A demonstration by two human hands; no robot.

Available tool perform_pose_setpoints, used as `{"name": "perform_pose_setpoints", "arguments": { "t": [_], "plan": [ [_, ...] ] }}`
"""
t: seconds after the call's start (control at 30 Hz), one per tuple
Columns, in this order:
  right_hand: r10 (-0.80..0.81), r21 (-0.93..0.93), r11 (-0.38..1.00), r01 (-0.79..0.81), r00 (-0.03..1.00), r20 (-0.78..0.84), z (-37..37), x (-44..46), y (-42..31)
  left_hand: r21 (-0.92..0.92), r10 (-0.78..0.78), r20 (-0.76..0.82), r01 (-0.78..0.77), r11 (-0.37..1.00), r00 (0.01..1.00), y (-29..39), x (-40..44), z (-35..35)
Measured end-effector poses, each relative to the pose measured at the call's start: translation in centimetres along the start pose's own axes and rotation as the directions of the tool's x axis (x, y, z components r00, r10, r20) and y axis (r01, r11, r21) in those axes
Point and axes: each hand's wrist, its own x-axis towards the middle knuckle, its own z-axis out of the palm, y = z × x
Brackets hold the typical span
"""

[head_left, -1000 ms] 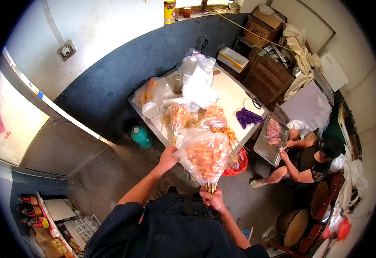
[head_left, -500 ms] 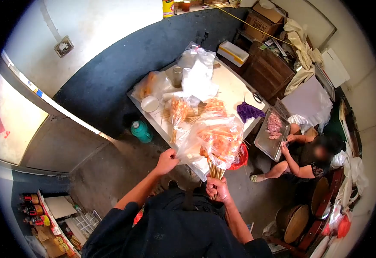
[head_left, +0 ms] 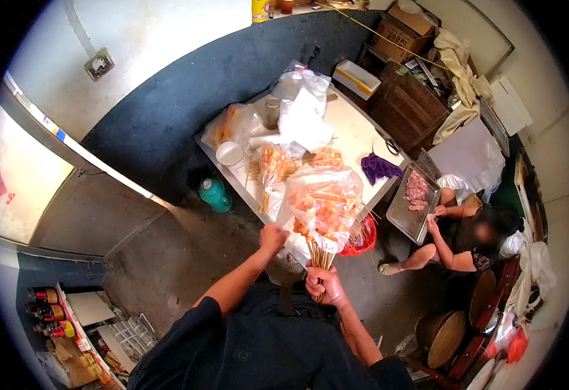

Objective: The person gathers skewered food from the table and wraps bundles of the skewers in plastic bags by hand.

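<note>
My right hand (head_left: 324, 285) is wrapped round the bare stick ends of a thick bundle of skewers (head_left: 320, 252). Their food-covered heads point away from me, inside a clear plastic bag (head_left: 327, 201) pulled over them. On the bag's left side my left hand (head_left: 273, 239) is closed at its edge; the fingertips are partly hidden. Just beyond, a second bagged bundle of skewers (head_left: 273, 166) lies on the white table (head_left: 356, 130). Another skewer bundle (head_left: 327, 157) rests behind the bag in my hand.
A red bag (head_left: 361, 239) hangs by the table's near right corner. On the table are a white bowl (head_left: 229, 153), a jar (head_left: 271, 112) and a purple cloth (head_left: 380, 168). A teal flask (head_left: 214, 194) stands left. At right, a seated person (head_left: 460, 237) handles a meat tray (head_left: 398, 208).
My left hand has moved right and slightly up, closer to the bundle. The bag, stretched out leftward before, now sits more gathered round the skewers. My right hand keeps its grip.
</note>
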Motion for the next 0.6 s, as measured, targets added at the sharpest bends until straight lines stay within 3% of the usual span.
{"name": "perform_pose_setpoints", "arguments": {
  "t": [0.07, 0.23, 0.3, 0.43, 0.5, 0.57, 0.6],
  "plan": [
    [-0.006, 0.025, 1.000, 0.005, 0.999, 0.033, 0.2, 0.3, -0.1, 0.432, 0.065, -0.227, 0.040, 0.901, 0.972, 1.9, -0.2, -1.0],
    [0.033, 0.088, 0.995, -0.039, 0.997, 0.072, -0.4, 0.8, 0.5, 0.432, 0.016, -0.302, 0.121, 0.894, 0.953, -0.7, 1.3, -2.6],
    [0.035, 0.098, 0.994, -0.041, 0.997, 0.068, -0.6, 1.0, 0.4, 0.275, 0.161, -0.099, -0.128, 0.953, 0.982, -2.1, 0.8, -3.4],
    [-0.017, 0.023, 1.000, 0.017, 1.000, -0.009, -0.2, 1.0, -0.2, 0.200, 0.107, -0.017, -0.101, 0.975, 0.994, -0.2, -4.8, -3.9],
    [-0.042, -0.012, 0.999, 0.041, 0.998, -0.044, 0.0, 1.2, -0.4, 0.009, -0.016, 0.202, 0.014, 1.000, 0.979, 3.9, -8.8, -3.9],
    [-0.046, -0.044, 0.998, 0.041, 0.993, -0.112, 0.3, 1.7, -0.3, 0.095, 0.070, 0.336, -0.108, 0.990, 0.939, 6.2, -11.1, -3.7],
    [-0.059, -0.051, 0.997, 0.053, 0.992, -0.111, 0.5, 1.8, -0.4, 0.132, 0.287, 0.436, -0.377, 0.917, 0.853, 6.1, -11.2, -3.4]
  ]
}}
